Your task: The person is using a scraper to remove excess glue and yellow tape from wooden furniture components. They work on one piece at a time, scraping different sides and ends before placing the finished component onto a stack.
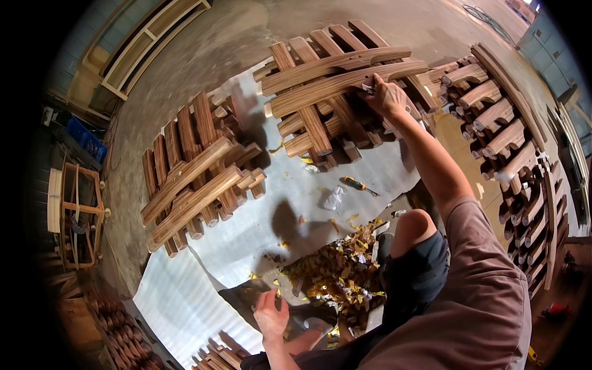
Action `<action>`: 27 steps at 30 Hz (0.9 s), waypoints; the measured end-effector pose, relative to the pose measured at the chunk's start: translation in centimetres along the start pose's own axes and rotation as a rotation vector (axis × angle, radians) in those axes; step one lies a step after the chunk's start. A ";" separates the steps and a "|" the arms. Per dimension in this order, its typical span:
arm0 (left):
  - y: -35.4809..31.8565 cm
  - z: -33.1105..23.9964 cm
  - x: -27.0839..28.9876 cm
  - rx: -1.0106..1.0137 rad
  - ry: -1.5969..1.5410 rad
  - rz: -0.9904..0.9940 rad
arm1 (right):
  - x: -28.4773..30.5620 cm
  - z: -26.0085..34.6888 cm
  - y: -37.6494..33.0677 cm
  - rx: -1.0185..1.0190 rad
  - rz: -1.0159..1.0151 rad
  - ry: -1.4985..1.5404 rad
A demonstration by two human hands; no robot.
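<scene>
A worn brown floor (213,52) spreads toward a blue-grey wall (547,40) under uneven light

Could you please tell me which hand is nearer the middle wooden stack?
Right. The right hand is at the middle wooden stack; the left hand is apart, toward the body.

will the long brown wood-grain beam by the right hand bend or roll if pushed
The long brown wood-grain beam by the right hand probably won't bend much: it looks thick and spans the brown wooden crosspieces beneath without visible sag. Its gently bowed shape would likely resist rolling. Whether it's fastened isn't visible.
</scene>
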State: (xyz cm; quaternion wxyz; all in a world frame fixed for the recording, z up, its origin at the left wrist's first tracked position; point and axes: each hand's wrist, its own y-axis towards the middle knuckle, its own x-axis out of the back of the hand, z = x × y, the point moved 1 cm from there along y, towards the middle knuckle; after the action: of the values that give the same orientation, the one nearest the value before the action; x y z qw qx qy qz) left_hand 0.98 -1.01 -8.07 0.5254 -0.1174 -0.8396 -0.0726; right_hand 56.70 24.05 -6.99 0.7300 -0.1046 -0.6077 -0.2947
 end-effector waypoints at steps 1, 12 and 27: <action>0.0 0.2 -0.2 0.021 -0.002 0.029 | -0.1 -0.1 0.6 0.006 -0.034 0.001; 0.0 1.2 -0.7 0.045 0.028 0.100 | -0.9 2.2 6.9 0.117 0.035 -0.046; 1.2 0.4 0.9 0.113 0.010 0.128 | -7.0 6.6 14.6 0.120 0.102 -0.117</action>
State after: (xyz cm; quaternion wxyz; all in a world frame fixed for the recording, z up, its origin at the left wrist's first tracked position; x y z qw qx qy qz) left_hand 0.62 0.36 -7.40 0.5390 -0.1407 -0.8305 0.0082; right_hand 58.79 41.32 -8.99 0.7122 -0.1087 -0.6598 -0.2136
